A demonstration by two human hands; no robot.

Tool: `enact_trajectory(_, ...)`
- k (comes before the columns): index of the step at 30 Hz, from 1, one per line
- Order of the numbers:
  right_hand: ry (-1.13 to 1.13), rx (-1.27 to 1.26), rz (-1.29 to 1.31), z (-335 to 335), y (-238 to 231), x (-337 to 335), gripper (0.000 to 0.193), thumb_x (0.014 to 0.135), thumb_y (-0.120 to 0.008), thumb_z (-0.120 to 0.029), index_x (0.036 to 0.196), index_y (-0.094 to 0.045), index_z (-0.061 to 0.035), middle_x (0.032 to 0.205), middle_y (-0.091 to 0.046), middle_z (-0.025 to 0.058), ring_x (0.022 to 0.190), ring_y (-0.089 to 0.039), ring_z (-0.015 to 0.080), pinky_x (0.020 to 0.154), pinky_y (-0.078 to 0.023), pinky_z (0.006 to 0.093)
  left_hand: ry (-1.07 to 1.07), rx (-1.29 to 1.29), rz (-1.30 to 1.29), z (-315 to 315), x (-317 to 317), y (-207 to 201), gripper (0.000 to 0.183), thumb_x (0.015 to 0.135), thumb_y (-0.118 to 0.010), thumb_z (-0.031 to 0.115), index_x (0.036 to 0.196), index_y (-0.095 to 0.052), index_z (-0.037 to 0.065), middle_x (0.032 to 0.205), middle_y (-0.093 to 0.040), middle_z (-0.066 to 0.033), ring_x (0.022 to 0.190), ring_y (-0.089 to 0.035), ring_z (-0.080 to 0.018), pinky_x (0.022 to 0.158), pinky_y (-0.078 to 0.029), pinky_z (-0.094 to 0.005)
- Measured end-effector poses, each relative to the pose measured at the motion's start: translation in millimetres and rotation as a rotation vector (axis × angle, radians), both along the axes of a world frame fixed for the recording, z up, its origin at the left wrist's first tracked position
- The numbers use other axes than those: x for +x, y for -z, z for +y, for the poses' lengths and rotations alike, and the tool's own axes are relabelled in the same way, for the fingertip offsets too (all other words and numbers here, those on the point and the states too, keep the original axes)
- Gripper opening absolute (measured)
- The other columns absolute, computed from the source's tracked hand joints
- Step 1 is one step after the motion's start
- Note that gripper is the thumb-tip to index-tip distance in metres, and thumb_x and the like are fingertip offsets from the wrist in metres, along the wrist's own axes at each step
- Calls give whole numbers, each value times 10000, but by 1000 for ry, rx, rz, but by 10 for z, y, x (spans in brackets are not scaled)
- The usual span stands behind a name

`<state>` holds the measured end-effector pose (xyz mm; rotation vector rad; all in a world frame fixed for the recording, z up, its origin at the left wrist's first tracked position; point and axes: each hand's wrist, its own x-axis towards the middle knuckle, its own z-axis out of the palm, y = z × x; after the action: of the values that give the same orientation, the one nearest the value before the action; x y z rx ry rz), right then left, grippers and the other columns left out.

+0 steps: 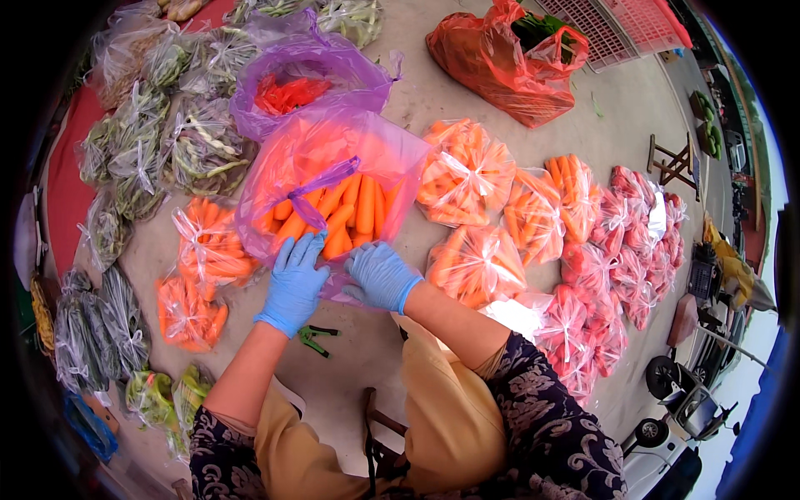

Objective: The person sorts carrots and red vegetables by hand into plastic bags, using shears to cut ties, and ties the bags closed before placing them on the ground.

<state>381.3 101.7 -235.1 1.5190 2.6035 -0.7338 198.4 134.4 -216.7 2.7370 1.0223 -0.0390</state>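
Observation:
A large purple plastic bag point(398, 150) full of loose carrots point(365, 208) lies open in front of me, a twisted purple strip across its mouth. My left hand point(296, 282), in a blue glove, rests at the near edge with its fingers stretched out toward the carrots. Beside it, my blue-gloved right hand point(382, 277) has bent fingers closed on the near rim of the bag; its fingertips are partly hidden. Tied clear bags of carrots flank the purple bag, one point(212, 242) on the left and another point(475, 265) on the right.
Tied bags of red produce point(596, 271) stand at right; bagged green beans point(204, 137) lie at left. Behind are another purple bag point(358, 73), an orange-red bag point(487, 62) and a pink crate point(621, 29). A green clip point(317, 340) lies near my knees.

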Motion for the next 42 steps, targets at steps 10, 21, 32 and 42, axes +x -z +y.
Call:
enact_trajectory(10,365,-7,472,6,293,-301,139,738,-578,-206,740,-544,-72,707,-547,110,704,-531,298,617,-392,405,203,7,-78,262,-430,65,174,662,-534,78,824,-555,136,718,-521,-21,800,-531,-169,941,-335,-401)
enact_trajectory(21,310,-79,809,-158,-339,-22,199,811,-532,-132,977,-578,-34,837,-575,133,765,-562,280,692,-452,343,118,32,0,77,-1048,-102,331,612,-569,26,933,-524,92,909,-544,-72,917,-513,-223,994,-280,-450)
enact_trajectory(32,1261,-548,-517,-2576,247,2046,1204,431,-788,-501,1331,-138,-36,1243,-430,161,1103,-455,347,893,-383,438,98,-28,34,-793,-280,-1183,618,584,-638,59,1171,-443,73,1360,-291,-116,1181,-347,-287,997,-241,-446)
enact_trajectory(42,1485,104,823,-2924,-372,2440,334,663,-661,-77,961,-581,50,859,-633,109,767,-590,165,678,-464,278,-149,125,-12,-1486,-631,-2226,470,618,-661,94,1070,-529,100,1328,-338,-116,1139,-381,-300,957,-285,-422)
